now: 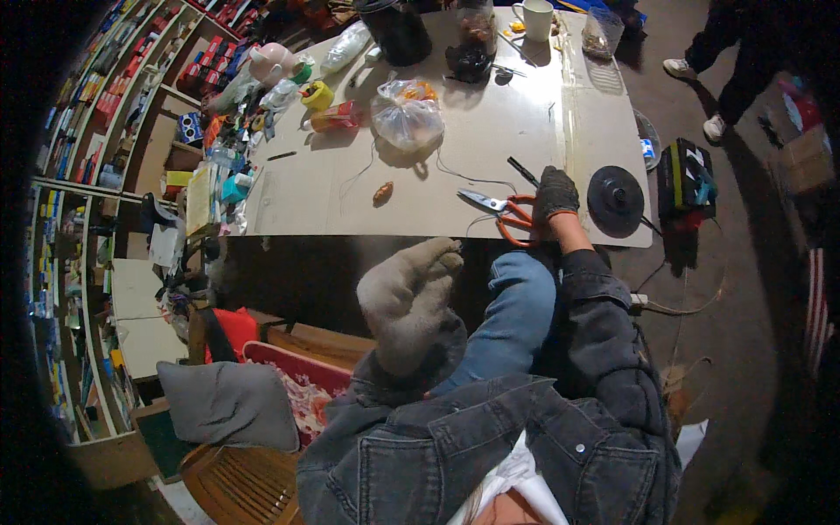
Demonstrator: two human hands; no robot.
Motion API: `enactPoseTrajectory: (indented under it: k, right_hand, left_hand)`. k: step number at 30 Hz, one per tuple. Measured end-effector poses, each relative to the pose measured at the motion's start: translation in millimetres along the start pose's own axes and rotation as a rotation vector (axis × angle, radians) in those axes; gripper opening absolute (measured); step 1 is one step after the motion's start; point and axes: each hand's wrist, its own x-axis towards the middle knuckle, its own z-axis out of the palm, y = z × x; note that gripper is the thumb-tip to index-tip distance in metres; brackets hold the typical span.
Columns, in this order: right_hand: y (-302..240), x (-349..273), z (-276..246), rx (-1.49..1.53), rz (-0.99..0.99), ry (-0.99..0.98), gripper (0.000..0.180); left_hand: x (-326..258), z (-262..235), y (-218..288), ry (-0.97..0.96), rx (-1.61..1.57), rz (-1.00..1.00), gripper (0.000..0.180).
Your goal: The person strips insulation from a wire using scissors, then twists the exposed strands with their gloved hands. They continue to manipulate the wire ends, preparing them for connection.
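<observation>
A pair of orange-handled steel scissors (503, 210) is being touched at its handles by the right hand (554, 194), which is being worn in a dark knitted glove. The scissors are lying flat on the pale board surface (455, 140), at its near edge; the long axis is running left to right, with the blades pointing left and slightly far and the handles lying to the right. The fingers of the right hand are being curled down over the handle loops, though whether they are being gripped cannot be told. The left hand (411, 289), in a pale grey knitted glove, is being held up in the air nearer than the surface edge, with its fingers bunched loosely together and nothing being held in them.

One black round disc (615, 200) is lying just right of the right hand. One slim black pen-like tool (522, 171) is lying just beyond the scissors. One small brown lump (382, 193) is lying well to the left. One clear knotted plastic bag (407, 114) with orange contents is resting farther off, and one white mug (535, 17) is standing at the far edge.
</observation>
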Motion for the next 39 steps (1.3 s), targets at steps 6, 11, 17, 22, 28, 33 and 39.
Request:
enactPoseTrajectory:
  k: [6,11,17,22,28,33,39]
  right_hand:
    - [-3.8,-6.3,-19.1,-0.005,0.118,-0.153,0.029]
    - [-3.0,-18.9,-23.6,-0.03,0.056,-0.063,0.035]
    - [2.1,-19.1,-7.8,-0.052,-0.046,-0.03,0.031]
    - [0.9,-18.0,-3.1,0.012,-0.007,0.01,0.017]
    - [2.4,-26.9,-16.7,-0.045,-0.076,-0.08,0.047]
    - [11.7,-35.3,-16.1,0.113,0.045,-0.077,0.04]
    - [28.1,-85.6,-64.5,1.429,0.025,-0.01,0.02]
  left_hand:
    - [4.2,-0.4,4.8,-0.05,0.273,0.264,0.02]
    - [1.0,-1.6,15.1,-0.047,0.425,0.32,0.018]
    - [-4.0,-2.5,15.7,-0.055,0.359,0.312,0.019]
    - [-7.3,-0.3,8.7,-0.02,0.326,0.32,0.022]
    - [-6.4,3.9,12.2,-0.046,0.37,0.387,0.023]
    - [-6.0,11.3,24.6,-0.069,0.37,0.359,0.016]
    - [-5.8,32.2,43.6,-0.124,0.52,0.398,0.017]
